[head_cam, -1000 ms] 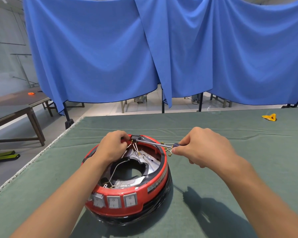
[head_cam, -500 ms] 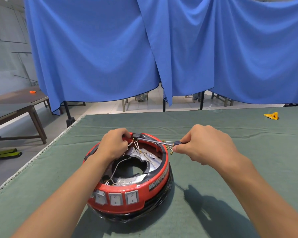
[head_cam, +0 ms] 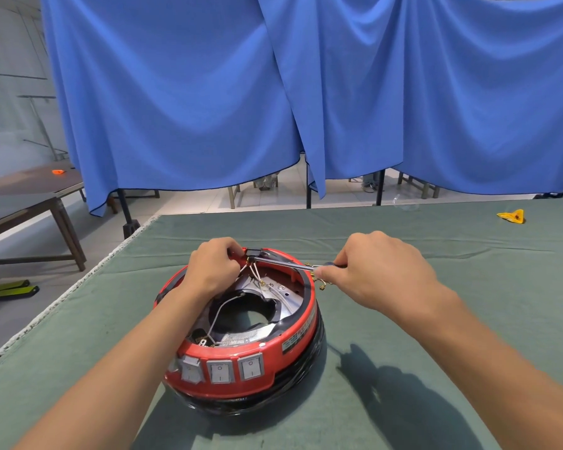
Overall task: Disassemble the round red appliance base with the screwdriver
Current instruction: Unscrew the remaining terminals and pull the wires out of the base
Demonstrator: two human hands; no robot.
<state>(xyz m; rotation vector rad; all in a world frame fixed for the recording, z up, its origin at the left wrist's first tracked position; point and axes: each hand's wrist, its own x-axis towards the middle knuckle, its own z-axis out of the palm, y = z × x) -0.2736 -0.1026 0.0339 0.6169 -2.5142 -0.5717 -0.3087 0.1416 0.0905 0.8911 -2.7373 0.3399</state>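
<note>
Behind blue drapes, on the green bench [head_cam: 436, 287], we steady the red appliance base [head_cam: 241, 362] with our left hand [head_cam: 213, 269] pinching a small black part [head_cam: 254, 253] at its far rim while our right hand [head_cam: 381, 271] grips the screwdriver [head_cam: 286, 264], whose tip could slip and nick the thin wires [head_cam: 255, 274].

one red base [head_cam: 241, 336], three switches [head_cam: 220, 371], one screwdriver [head_cam: 286, 264], two hands [head_cam: 213, 271]

Hands [head_cam: 215, 271] on red base [head_cam: 293, 355], screwdriver [head_cam: 286, 264]
</note>
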